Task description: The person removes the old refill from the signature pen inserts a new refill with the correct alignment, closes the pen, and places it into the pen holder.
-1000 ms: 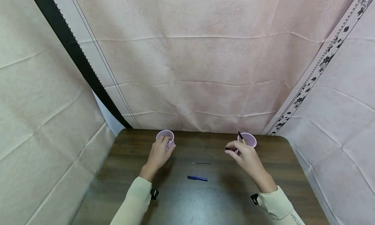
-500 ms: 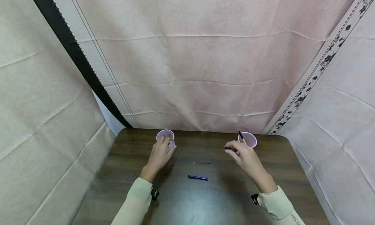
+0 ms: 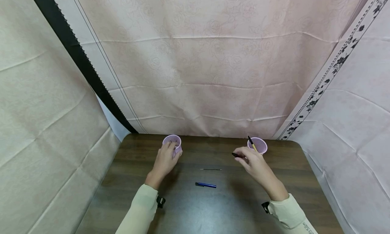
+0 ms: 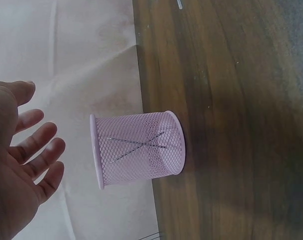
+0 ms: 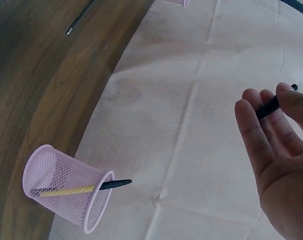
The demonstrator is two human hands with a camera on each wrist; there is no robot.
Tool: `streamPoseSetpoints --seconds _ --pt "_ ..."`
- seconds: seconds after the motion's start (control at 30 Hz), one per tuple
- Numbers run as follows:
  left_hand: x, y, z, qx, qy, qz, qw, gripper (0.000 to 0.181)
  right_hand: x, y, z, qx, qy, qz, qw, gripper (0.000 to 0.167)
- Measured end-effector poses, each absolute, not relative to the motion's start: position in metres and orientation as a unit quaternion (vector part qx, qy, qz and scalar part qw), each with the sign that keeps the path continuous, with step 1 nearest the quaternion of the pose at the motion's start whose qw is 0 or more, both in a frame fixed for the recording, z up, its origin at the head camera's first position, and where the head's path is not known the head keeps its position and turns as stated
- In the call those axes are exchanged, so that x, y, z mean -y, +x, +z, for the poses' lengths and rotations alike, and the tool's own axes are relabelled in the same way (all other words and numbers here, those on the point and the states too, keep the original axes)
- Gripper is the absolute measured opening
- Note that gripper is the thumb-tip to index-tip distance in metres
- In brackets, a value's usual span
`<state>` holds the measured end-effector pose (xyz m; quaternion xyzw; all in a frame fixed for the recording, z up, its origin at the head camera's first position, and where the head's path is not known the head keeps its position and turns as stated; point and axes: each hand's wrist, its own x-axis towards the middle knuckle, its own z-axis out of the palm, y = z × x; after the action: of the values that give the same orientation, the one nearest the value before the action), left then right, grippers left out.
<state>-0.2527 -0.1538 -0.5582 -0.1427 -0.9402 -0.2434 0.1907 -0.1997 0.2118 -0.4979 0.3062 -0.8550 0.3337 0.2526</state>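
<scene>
My left hand (image 3: 164, 159) is just in front of the left pink mesh pen cup (image 4: 139, 150). In the left wrist view its fingers are loosely bent with nothing between them, apart from the cup's rim. Two thin dark sticks (image 4: 136, 150) lie crossed inside that cup. My right hand (image 3: 256, 161) pinches a short black piece (image 5: 269, 107), like a pen cap, between thumb and fingers; its far part is hidden by the hand. Behind this hand stands the right pink mesh pen cup (image 5: 66, 170), where a yellow pen (image 5: 74, 190) with a black end leans and sticks out above the rim.
On the dark wooden table (image 3: 195, 207), a blue pen (image 3: 205, 185) lies between the forearms. A thin dark rod (image 3: 211, 169) lies beyond it. Pale cloth (image 3: 198, 75) hangs behind the table's far edge and along both sides.
The black piece in the right hand now shows more beyond the fingertips and points further left. The left hand stays by its cup with only slight finger movement.
</scene>
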Motion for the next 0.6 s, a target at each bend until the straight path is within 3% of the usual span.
streamPoseSetpoints --seconds 0.3,0.6 --pt "0.162 -0.261 -0.554 0.94 -0.137 -0.237 0.205 0.027 -0.214 -0.201 -0.502 0.852 0.31 0.337 0.253 0.032" --pt "0.168 -0.277 -0.551 0.944 -0.117 -0.259 0.166 0.031 -0.215 -0.201 -0.502 0.859 0.307 0.329 0.246 0.03"
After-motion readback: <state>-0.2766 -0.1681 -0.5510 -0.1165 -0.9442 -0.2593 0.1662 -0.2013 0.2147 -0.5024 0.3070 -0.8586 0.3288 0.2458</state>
